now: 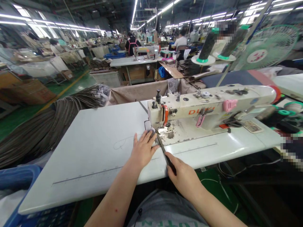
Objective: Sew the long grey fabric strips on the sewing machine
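A narrow dark grey fabric strip (163, 147) runs from the needle area of the white sewing machine (213, 107) toward the table's front edge. My right hand (183, 173) grips its near part between thumb and curled fingers, at the table edge. My left hand (143, 149) lies flat just left of the presser foot, fingers spread, the fingertips close to the strip's far part. Those fingertips partly cover a small dark spot by the needle, which I cannot make out. Behind the machine head, a dark strip (142, 106) crosses the back of the white table (99, 142).
A loose thread loop (121, 143) lies on the tabletop. Long dark strips (47, 123) are heaped at the left, above a blue basket (21, 176). Dark thread cones (208, 47) and a green fan (267, 47) stand at the right. Other people sit at machines farther back.
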### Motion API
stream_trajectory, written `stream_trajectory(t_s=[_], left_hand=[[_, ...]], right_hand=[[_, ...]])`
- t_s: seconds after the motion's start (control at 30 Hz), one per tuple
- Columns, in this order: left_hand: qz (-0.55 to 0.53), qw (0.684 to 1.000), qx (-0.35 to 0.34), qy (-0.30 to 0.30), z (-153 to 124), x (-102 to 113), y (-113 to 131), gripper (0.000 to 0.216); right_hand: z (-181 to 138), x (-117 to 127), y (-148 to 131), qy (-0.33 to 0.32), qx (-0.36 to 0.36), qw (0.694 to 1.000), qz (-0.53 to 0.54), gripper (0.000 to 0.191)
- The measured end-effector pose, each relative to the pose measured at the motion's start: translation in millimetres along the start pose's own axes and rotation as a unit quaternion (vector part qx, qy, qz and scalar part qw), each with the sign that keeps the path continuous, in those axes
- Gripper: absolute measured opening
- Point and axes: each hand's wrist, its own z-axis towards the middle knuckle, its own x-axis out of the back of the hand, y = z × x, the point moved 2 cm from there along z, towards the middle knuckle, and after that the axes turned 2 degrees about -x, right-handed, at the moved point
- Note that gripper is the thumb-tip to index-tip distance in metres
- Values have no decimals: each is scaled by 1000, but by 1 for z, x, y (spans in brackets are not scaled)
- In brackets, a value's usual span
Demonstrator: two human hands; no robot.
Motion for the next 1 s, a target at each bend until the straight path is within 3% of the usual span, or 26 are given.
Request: stream_trajectory(t_s=[0.13, 0.43, 0.67, 0.83, 1.0], left_hand=[[1, 1000, -9, 7, 0, 0, 1, 51], [-11, 990, -131, 55, -5, -17, -6, 48], [-13, 980, -174, 100, -5, -28, -13, 48], [-19, 981, -159, 107, -4, -30, -11, 47], [-23, 990, -126, 65, -3, -21, -4, 44]], right_hand=[[3, 6, -7, -9, -11, 1000, -13, 62], [7, 17, -19, -27, -27, 999, 14, 65], [5, 18, -21, -30, -33, 999, -13, 61], [3, 16, -20, -34, -36, 999, -20, 49], [-3, 13, -13, -33, -60, 996, -60, 21]])
